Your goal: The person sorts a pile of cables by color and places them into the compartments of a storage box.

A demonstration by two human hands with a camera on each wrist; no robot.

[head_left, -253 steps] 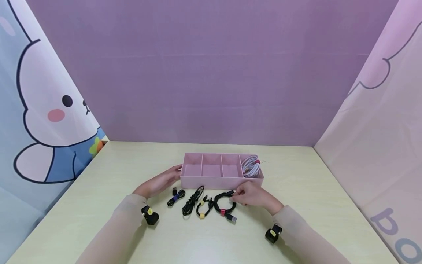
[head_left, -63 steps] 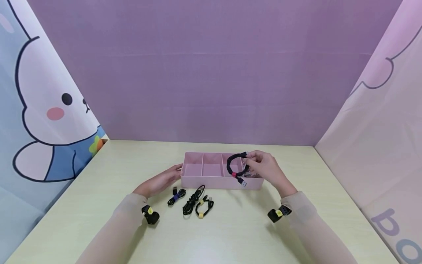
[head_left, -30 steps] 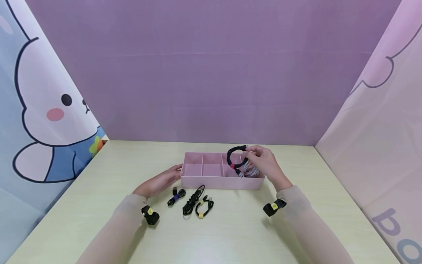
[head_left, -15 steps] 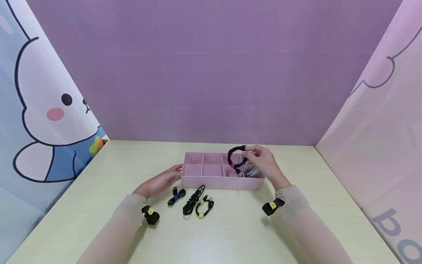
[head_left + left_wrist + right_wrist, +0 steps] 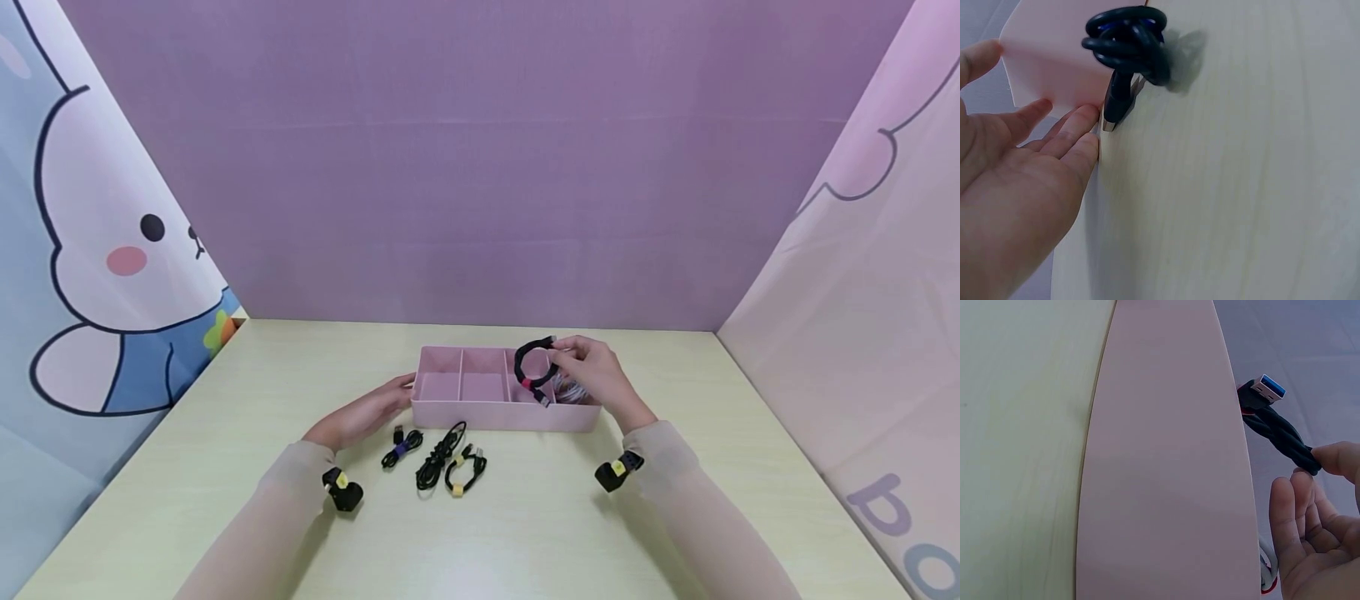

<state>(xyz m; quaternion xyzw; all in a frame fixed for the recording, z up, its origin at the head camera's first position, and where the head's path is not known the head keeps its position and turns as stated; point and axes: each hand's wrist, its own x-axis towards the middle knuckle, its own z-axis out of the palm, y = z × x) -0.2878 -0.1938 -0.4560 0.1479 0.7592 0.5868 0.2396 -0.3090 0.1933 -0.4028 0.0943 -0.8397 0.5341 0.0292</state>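
Observation:
My right hand (image 5: 597, 372) pinches a coiled black USB cable (image 5: 519, 364) between thumb and fingertips, over the right part of a pink divided box (image 5: 495, 415). A red tie wraps the coil, and in the right wrist view its blue-tongued USB plug (image 5: 1270, 389) shows above the box wall. Beneath that hand a white cable bundle (image 5: 572, 392) lies in the rightmost compartment, partly hidden. My left hand (image 5: 369, 414) rests its fingertips against the left end of the box, fingers fairly straight. In the left wrist view a black cable with a plug (image 5: 1124, 47) lies close by those fingers.
In front of the box, three bundled black cables lie on the table: one with a purple tie (image 5: 401, 447), a long one (image 5: 437, 463), and one with yellow ties (image 5: 459, 490). Behind the table (image 5: 480, 550) hangs a purple cloth (image 5: 480, 167).
The right hand picked up the red-tied black cable from the table and raised it over the box. Lately it shifted slightly left and down. The left hand stays at the box end.

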